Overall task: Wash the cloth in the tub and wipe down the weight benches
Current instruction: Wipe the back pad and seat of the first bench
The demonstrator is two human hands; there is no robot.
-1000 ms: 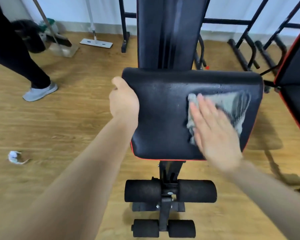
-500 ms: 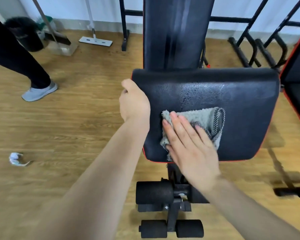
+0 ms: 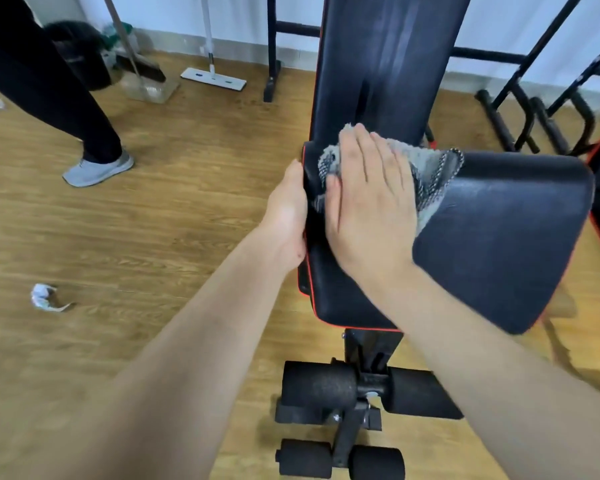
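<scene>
Wiping near the far left corner, we press our right hand [image 3: 371, 199] flat, fingers straight and close together, on the grey terry cloth with a speckled hem [image 3: 430, 168]. The cloth lies on the black padded weight bench with red piping [image 3: 499, 237], right where its seat meets the upright black backrest [image 3: 388, 64]. A flat palm spreads the pressure, so the fabric drags along instead of bunching. Our left hand [image 3: 288, 216] clasps the seat's left edge, fingers hidden beneath, probably to steady the bench against the push. We judge the backrest is due next.
</scene>
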